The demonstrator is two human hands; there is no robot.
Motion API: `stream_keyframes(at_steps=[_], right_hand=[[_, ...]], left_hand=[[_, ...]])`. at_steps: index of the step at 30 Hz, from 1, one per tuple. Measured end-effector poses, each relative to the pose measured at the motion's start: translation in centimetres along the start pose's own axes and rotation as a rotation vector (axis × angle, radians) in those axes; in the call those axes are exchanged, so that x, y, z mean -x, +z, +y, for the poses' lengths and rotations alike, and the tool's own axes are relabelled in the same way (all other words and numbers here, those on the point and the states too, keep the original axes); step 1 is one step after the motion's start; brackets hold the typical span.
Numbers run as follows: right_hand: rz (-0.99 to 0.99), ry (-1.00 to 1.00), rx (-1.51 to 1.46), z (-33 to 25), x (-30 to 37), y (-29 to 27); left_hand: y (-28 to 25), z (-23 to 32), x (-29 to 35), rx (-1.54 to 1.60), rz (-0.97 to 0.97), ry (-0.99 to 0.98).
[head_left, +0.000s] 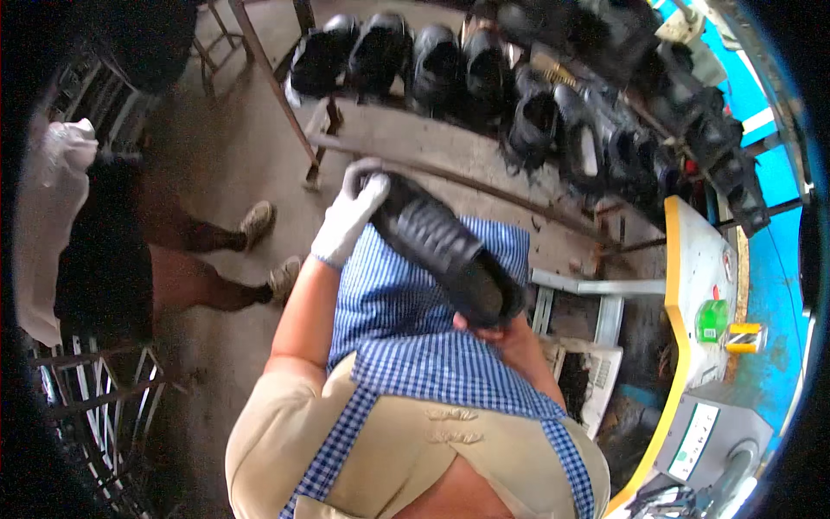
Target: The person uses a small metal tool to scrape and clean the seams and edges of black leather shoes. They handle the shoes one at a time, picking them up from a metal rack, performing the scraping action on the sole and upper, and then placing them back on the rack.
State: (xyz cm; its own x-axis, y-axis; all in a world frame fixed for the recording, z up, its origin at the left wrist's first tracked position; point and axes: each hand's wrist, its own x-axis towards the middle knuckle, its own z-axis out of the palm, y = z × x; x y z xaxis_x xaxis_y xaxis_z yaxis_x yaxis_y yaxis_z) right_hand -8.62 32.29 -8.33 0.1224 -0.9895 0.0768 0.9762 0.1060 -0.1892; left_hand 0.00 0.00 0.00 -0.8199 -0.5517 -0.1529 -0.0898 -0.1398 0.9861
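A black lace-up shoe (pixel 437 238) lies slantwise across my lap, over a blue-and-white checked apron (pixel 380 294). Its toe points up and to the left, its opening down and to the right. My left hand (pixel 356 208), in a white glove, is closed round the toe end. At the heel end, my bare right hand (pixel 493 333) grips from below; most of its fingers are hidden under the shoe.
Ahead, a metal rack (pixel 458 173) carries several black shoes (pixel 437 65). To the right stands a white, yellow-edged machine table (pixel 692 285) bearing a green container (pixel 711 320) and a grey box (pixel 713 437). Another person (pixel 104 251) is at the left, near metal frames (pixel 99 406).
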Motion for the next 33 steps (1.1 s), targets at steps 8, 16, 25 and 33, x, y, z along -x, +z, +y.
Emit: stream_keyframes(at_steps=[8,16,25,33], right_hand=[[0.652,0.051,0.431,-2.1,1.2,1.2],[0.522,-0.483,0.551,-5.4,-3.2,7.1],[0.855,-0.356,0.450,-3.4,-2.0,-2.1],[0.653,-0.302,0.373,-2.0,-2.0,-5.0]], left_hand=[[-5.3,3.8,3.3,0.161,-0.320,-0.062],[-6.6,2.8,5.2,0.760,0.003,0.132],[-3.0,13.5,1.1,0.728,0.186,0.386],[0.6,19.7,-8.3,0.672,0.120,0.528]])
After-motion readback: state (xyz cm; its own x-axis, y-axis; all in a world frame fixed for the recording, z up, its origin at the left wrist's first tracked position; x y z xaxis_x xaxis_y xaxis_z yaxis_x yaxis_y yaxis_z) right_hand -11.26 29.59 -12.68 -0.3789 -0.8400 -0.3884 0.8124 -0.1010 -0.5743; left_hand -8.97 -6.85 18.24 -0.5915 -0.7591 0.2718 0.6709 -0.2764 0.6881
